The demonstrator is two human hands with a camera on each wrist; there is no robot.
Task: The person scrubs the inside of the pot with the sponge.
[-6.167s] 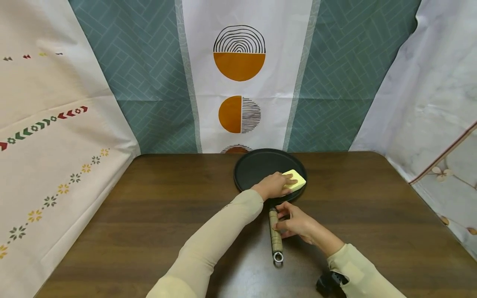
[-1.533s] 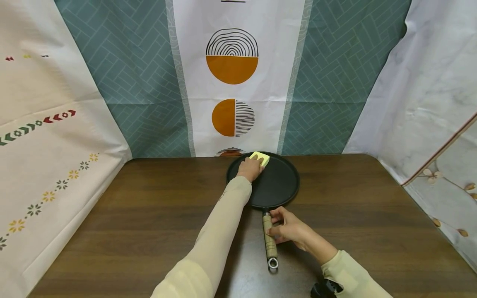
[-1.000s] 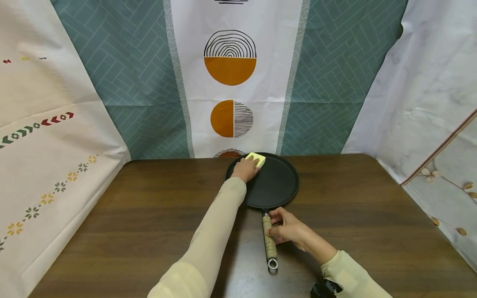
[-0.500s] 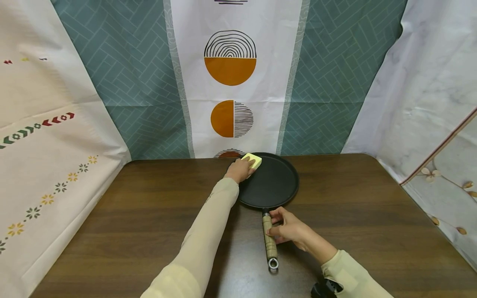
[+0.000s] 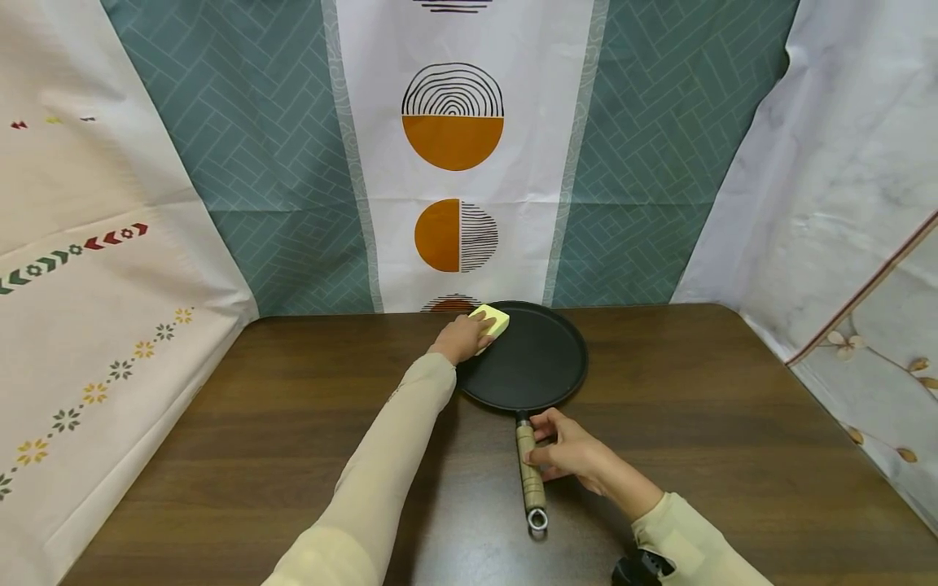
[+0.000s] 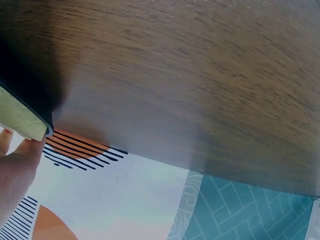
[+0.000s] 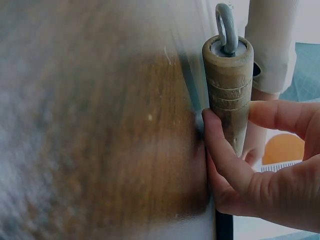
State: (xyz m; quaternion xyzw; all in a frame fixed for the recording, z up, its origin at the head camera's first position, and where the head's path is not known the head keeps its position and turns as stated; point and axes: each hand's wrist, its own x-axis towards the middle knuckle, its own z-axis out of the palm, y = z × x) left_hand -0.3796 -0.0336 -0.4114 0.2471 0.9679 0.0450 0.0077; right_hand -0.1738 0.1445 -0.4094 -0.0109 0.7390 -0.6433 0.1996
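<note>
A flat black griddle pan (image 5: 538,362) lies near the table's far edge, its wooden handle (image 5: 530,476) pointing toward me. My left hand (image 5: 458,338) holds a pale yellow sponge (image 5: 497,319) against the pan's left side, fingers spread over its top. The left wrist view catches the sponge's side (image 6: 20,117) at the dark pan rim, with fingertips on it. My right hand (image 5: 575,452) pinches the handle from the right, thumb and fingers on opposite sides. In the right wrist view, a metal ring (image 7: 226,27) tops the handle's end.
The brown wooden table (image 5: 293,456) spreads around the pan. Behind it hangs a teal and white patterned cloth (image 5: 293,163); light printed cloths flank both sides. A black device (image 5: 641,566) sits at my right wrist.
The sponge has swept from the pan's right side to its far edge, then left and slightly nearer along the rim with my left hand. My right hand stays on the handle.
</note>
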